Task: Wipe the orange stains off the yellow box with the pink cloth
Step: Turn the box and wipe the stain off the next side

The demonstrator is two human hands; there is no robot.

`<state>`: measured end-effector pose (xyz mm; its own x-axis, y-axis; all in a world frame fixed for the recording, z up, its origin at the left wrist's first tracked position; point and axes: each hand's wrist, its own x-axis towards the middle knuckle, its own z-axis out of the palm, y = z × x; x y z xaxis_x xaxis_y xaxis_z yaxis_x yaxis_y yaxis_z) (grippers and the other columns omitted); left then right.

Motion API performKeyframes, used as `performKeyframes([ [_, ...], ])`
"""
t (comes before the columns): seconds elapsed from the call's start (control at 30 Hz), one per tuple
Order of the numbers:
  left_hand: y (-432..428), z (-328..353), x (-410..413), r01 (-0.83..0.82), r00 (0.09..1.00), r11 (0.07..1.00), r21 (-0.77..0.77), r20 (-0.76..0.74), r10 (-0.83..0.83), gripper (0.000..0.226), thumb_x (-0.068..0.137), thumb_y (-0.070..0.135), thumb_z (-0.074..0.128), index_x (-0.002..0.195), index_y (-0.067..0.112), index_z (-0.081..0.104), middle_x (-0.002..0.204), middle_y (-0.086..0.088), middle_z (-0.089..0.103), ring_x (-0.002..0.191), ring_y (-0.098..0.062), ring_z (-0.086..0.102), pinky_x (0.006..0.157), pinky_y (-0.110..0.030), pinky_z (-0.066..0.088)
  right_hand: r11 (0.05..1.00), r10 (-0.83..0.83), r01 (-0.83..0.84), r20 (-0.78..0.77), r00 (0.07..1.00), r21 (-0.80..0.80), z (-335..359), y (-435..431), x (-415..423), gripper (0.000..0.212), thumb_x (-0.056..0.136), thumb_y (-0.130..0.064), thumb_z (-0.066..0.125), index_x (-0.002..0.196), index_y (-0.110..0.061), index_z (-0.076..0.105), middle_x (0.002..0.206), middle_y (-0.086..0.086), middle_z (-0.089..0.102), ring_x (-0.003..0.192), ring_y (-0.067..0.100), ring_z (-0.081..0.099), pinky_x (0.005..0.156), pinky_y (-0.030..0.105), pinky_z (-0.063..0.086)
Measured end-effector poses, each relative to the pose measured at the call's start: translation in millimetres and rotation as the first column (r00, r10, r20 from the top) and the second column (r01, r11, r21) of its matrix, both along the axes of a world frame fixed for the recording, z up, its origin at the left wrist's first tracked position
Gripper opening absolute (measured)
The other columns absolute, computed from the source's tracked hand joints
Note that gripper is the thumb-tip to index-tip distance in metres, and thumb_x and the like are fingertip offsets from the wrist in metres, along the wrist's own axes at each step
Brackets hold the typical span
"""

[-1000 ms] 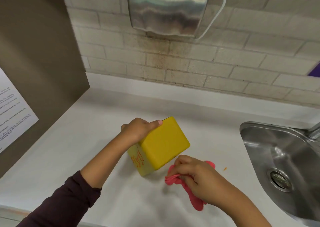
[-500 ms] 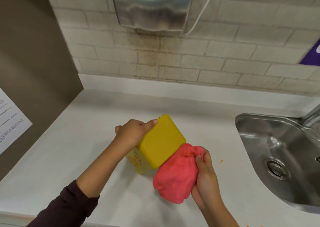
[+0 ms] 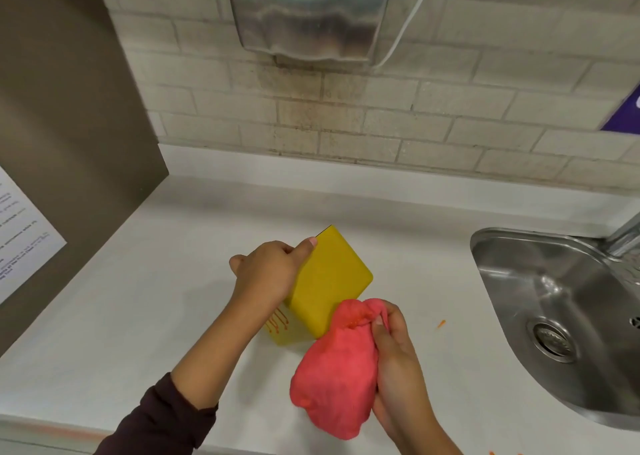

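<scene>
The yellow box [image 3: 330,281] stands tilted on the white counter, resting on a lower edge. My left hand [image 3: 268,274] grips its upper left side, thumb across the top edge. Orange stains [image 3: 277,323] run in drips down the box's lower left face, below my wrist. The pink cloth [image 3: 337,368] is bunched in my right hand [image 3: 394,357] and its top touches the box's lower right corner. A few orange specks show on the cloth near my fingers.
A steel sink [image 3: 568,319] lies at the right, with a tap base at its far corner. A metal hand dryer [image 3: 308,14] hangs on the tiled wall above. A brown panel with a paper notice [image 3: 20,232] closes the left side. An orange speck [image 3: 440,323] lies on the counter.
My right hand lifted the cloth off the counter, opened it into a larger bunch and brought it up against the box's lower right corner. My left hand kept its grip on the box.
</scene>
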<state>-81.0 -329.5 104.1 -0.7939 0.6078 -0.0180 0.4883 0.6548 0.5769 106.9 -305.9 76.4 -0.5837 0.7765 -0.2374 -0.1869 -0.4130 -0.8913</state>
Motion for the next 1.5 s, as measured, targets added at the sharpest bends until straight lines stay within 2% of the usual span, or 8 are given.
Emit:
performKeyframes([
  [0.23, -3, -2, 4, 0.014, 1.000, 1.000, 0.007, 0.021, -0.014, 0.052, 0.084, 0.068, 0.031, 0.056, 0.028, 0.049, 0.060, 0.008, 0.053, 0.065, -0.005, 0.038, 0.079, -0.035, 0.018, 1.000, -0.026, 0.028, -0.259, 0.965, 0.007, 29, 14, 0, 0.014, 0.083, -0.025, 0.050, 0.083, -0.027, 0.064, 0.080, 0.002, 0.070, 0.072, 0.013, 0.066, 0.063, 0.025, 0.056],
  [0.53, -5, 5, 2, 0.043, 0.998, 0.999, -0.020, 0.055, -0.042, 0.048, 0.086, 0.066, 0.030, 0.073, 0.027, 0.056, 0.065, 0.011, 0.051, 0.078, -0.018, 0.047, 0.081, -0.036, 0.020, 0.734, -0.266, 0.220, -0.026, 0.964, 0.642, 34, 34, -12, 0.034, 0.101, -0.013, 0.033, 0.092, -0.040, 0.053, 0.089, -0.026, 0.059, 0.079, -0.004, 0.059, 0.069, 0.011, 0.048],
  [0.73, -4, 6, 0, 0.034, 0.998, 0.999, 0.005, 0.059, -0.034, 0.057, 0.085, 0.066, 0.033, 0.053, 0.022, 0.048, 0.055, 0.004, 0.051, 0.064, -0.012, 0.048, 0.077, -0.037, 0.021, 0.857, 0.011, -0.007, -0.005, 1.000, 0.515, 22, -9, -21, 0.028, 0.092, -0.028, 0.035, 0.090, -0.044, 0.057, 0.088, -0.022, 0.062, 0.067, 0.019, 0.065, 0.040, 0.052, 0.054],
  [0.9, -13, 13, -11, 0.009, 0.987, 0.999, 0.051, 0.157, -0.017, 0.055, 0.077, 0.072, 0.042, 0.067, 0.022, 0.064, 0.066, 0.007, 0.058, 0.073, -0.015, 0.052, 0.082, -0.036, 0.025, 0.870, -0.130, 0.125, -0.024, 0.991, 0.477, 19, 0, -12, 0.019, 0.095, -0.034, 0.043, 0.088, -0.041, 0.060, 0.088, -0.015, 0.068, 0.084, 0.005, 0.064, 0.072, 0.015, 0.050],
  [1.03, -37, 11, -15, -0.038, 0.920, 0.970, 0.241, 0.387, -0.060, 0.058, 0.044, 0.077, 0.063, 0.079, 0.031, 0.070, 0.089, 0.007, 0.070, 0.092, -0.018, 0.063, 0.091, -0.039, 0.047, 0.920, -0.278, 0.274, -0.029, 0.960, 0.280, 21, 29, 7, 0.022, 0.094, -0.039, 0.042, 0.091, -0.038, 0.063, 0.091, -0.004, 0.073, 0.087, 0.015, 0.068, 0.076, 0.027, 0.055],
  [1.2, -79, -11, -22, 0.042, 0.855, 0.914, 0.404, 0.459, -0.242, 0.029, 0.064, 0.057, 0.072, 0.088, 0.042, 0.065, 0.093, 0.015, 0.070, 0.093, -0.003, 0.064, 0.070, -0.018, 0.048, 0.941, -0.338, 0.338, -0.010, 0.941, 0.018, 22, 50, 26, 0.027, 0.100, -0.032, 0.038, 0.085, -0.029, 0.061, 0.074, -0.008, 0.069, 0.063, 0.007, 0.066, 0.057, 0.027, 0.054],
  [1.4, -118, -22, -35, 0.209, 0.706, 0.922, 0.326, 0.602, -0.373, 0.072, 0.038, 0.076, 0.074, 0.099, 0.038, 0.063, 0.095, 0.028, 0.071, 0.093, 0.005, 0.066, 0.068, -0.007, 0.050, 0.920, -0.164, 0.143, -0.029, 0.986, -0.366, 18, 50, 21, 0.041, 0.098, -0.027, 0.036, 0.121, -0.001, 0.056, 0.117, 0.018, 0.063, 0.110, 0.034, 0.059, 0.099, 0.050, 0.042],
  [1.5, -125, -21, -37, 0.112, 0.721, 0.949, 0.296, 0.632, -0.283, 0.078, 0.025, 0.092, 0.057, 0.089, 0.048, 0.058, 0.088, 0.037, 0.065, 0.084, 0.013, 0.062, 0.080, -0.005, 0.042, 0.905, -0.013, -0.043, -0.131, 0.991, -0.422, 16, 51, 21, 0.033, 0.089, -0.018, 0.039, 0.093, 0.000, 0.066, 0.087, 0.016, 0.070, 0.078, 0.029, 0.069, 0.072, 0.044, 0.051],
])
